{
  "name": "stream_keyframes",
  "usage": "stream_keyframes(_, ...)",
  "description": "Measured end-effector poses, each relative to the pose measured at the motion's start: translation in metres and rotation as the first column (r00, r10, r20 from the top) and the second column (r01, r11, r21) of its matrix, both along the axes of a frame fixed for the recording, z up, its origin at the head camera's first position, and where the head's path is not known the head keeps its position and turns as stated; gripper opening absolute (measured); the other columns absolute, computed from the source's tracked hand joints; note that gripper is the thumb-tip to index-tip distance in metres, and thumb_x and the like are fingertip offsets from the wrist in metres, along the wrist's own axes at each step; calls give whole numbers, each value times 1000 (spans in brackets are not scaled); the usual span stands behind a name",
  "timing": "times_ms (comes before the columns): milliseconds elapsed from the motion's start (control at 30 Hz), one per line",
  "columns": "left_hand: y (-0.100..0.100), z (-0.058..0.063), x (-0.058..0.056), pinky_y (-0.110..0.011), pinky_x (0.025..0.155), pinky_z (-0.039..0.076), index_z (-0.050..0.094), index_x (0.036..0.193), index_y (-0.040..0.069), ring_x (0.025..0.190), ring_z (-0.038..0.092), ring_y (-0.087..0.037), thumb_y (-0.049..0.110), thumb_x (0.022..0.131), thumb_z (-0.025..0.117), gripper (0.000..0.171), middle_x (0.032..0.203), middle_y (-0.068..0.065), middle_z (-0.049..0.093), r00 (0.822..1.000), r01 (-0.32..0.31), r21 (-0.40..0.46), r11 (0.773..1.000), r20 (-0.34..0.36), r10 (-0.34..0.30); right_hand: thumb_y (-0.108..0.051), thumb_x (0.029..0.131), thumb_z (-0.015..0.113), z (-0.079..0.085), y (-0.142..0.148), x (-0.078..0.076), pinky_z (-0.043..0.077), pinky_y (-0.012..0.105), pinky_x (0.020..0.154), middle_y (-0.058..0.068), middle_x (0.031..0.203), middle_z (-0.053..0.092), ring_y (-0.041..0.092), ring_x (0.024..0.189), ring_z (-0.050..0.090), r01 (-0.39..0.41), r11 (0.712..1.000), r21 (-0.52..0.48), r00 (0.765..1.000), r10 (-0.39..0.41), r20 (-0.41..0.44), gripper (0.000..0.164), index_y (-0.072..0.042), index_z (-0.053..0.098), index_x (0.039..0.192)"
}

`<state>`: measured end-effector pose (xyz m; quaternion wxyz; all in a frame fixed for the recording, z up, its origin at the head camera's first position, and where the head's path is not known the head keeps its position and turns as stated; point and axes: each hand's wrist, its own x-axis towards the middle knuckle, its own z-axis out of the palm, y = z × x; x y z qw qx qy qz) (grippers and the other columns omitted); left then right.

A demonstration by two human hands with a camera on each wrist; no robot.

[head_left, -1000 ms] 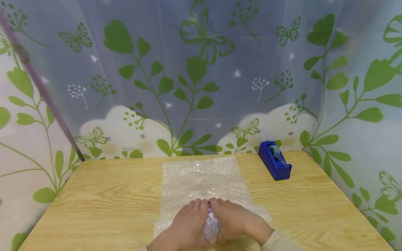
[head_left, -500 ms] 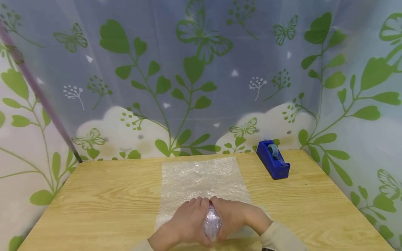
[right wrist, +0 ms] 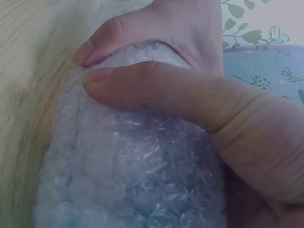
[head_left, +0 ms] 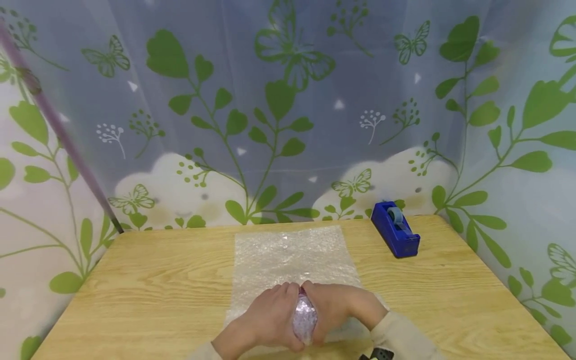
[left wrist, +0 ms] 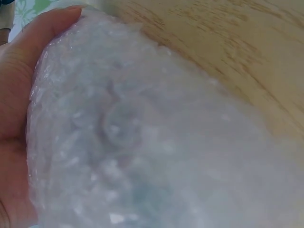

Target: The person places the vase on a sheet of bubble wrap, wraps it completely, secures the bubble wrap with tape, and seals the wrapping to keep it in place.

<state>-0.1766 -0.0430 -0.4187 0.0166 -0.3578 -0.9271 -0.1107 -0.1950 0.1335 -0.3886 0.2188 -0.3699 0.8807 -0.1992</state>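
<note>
Both hands hold a bundle of bubble wrap (head_left: 305, 320) at the near middle of the table; a purple tint shows through it, but what is inside cannot be told. My left hand (head_left: 272, 317) grips it from the left and my right hand (head_left: 332, 306) from the right, fingertips nearly meeting at its far end. In the right wrist view the right thumb (right wrist: 147, 88) presses along the bubbly surface, with the other hand's thumb (right wrist: 118, 38) beyond it. The left wrist view shows the wrapped surface (left wrist: 142, 133) close up and blurred. Beneath the hands lies a flat bubble wrap sheet (head_left: 288, 255).
A blue tape dispenser (head_left: 396, 230) with a roll of tape stands at the table's back right. The wood-grain table (head_left: 171, 280) is bounded by a leaf-patterned curtain (head_left: 198, 125) behind and at the sides. A black wristband (head_left: 380, 354) shows at the right sleeve.
The wrapped bundle has turned slightly in the hands, and less of the sheet shows beside the right wrist. The right forearm has shifted a little, bringing the black wristband into view.
</note>
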Motion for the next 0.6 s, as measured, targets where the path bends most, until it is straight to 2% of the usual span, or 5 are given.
stream_keyframes(200,-4,0,-4,-24,65,46,49,103,8,72,48,-9,47,51,84,73,83,6,47,999,4,18,1000,34,-5,-13,54,89,2,-2,-8,44,17,80,-11,95,49,1,83,51,-79,995,-54,995,82,59,67,-15,50,108)
stream_keyframes(300,-4,1,-5,-24,66,46,50,105,9,73,49,-8,48,52,84,74,84,7,48,999,4,3,1000,47,-4,-17,54,90,4,-4,-7,45,20,80,-11,94,51,4,84,52,-7,1000,9,998,7,55,69,-15,49,109)
stream_keyframes(367,-3,1,-6,-24,66,47,50,106,9,74,50,-8,48,52,84,75,85,7,49,999,4,-8,1000,53,-3,-28,53,91,6,-5,-3,45,26,82,-8,98,54,9,89,53,62,993,101,998,-61,-14,77,-12,50,116)
stream_keyframes(467,-2,2,-6,-25,66,47,50,108,9,75,51,-9,51,53,83,77,86,6,50,999,0,-40,999,48,2,-46,50,89,10,-6,4,43,36,91,0,115,57,21,105,52,156,958,239,980,-120,-158,101,-7,45,133)
stream_keyframes(600,-3,4,-5,-27,65,47,50,107,10,73,51,-10,53,51,83,77,85,5,50,999,-20,-57,998,44,22,-59,51,84,12,-6,14,30,47,106,10,139,46,31,128,38,203,944,262,937,-109,-331,121,-3,32,146)
